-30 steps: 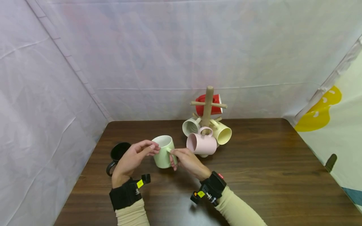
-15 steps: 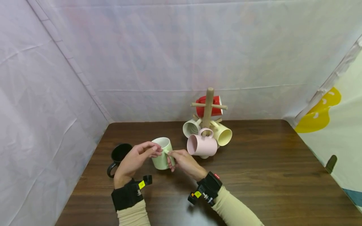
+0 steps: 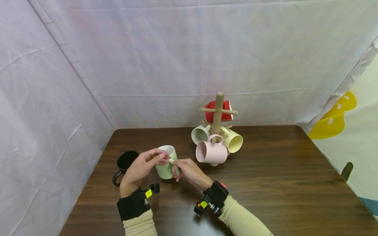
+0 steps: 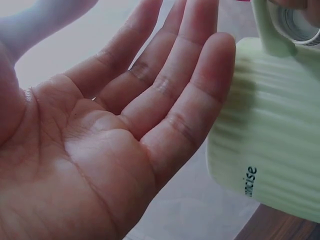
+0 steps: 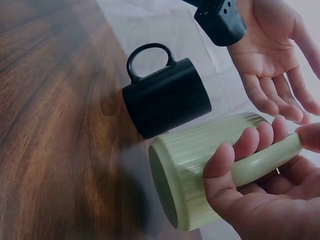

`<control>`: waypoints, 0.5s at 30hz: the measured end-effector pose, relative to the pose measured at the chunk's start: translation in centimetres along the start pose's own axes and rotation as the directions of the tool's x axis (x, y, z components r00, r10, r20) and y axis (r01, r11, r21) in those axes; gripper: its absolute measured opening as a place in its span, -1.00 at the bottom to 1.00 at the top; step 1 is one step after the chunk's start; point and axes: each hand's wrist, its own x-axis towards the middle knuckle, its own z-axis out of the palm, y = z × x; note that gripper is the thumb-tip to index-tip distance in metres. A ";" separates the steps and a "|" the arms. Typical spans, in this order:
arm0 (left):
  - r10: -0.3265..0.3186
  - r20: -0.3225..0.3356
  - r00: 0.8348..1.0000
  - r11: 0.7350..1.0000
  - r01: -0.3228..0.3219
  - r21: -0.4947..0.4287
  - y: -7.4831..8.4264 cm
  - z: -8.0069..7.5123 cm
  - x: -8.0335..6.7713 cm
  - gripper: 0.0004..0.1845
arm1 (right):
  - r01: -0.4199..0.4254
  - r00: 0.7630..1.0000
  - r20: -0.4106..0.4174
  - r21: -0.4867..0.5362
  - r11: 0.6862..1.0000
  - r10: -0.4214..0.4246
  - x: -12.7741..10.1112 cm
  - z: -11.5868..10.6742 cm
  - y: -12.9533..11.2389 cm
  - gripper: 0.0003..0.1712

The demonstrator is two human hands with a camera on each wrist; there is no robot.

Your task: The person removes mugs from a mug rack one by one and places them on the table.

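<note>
My right hand grips the handle of a pale green ribbed mug, its fingers curled through the handle in the right wrist view. The mug is held off the table, and its underside shows there. Beside its rim is my left hand, fingers extended and slightly bent. In the left wrist view the palm of the left hand holds nothing; whether a fingertip touches the mug I cannot tell. Behind the left hand a black mug stands upright, handle toward the front left.
A wooden mug tree stands toward the back of the brown table. From it hang a red mug, a greyish-white mug, a pink mug and a cream mug. White cloth walls the back and left.
My right hand and the green mug have shifted slightly left and toward me. The left hand has moved a little to the right. The hanging mugs and the black mug stay in place.
</note>
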 end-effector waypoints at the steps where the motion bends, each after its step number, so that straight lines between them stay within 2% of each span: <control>1: 0.001 -0.001 1.000 1.000 -0.001 0.001 0.0 0.0 0.0 -0.61 | 0.001 1.000 0.002 0.001 1.000 -0.001 0.0 0.1 0.0 -0.52; 15: 0.017 0.006 1.000 1.000 -0.017 -0.009 -0.3 0.0 0.1 -0.60 | 0.003 1.000 0.026 -0.020 1.000 -0.003 0.2 0.8 0.6 -0.52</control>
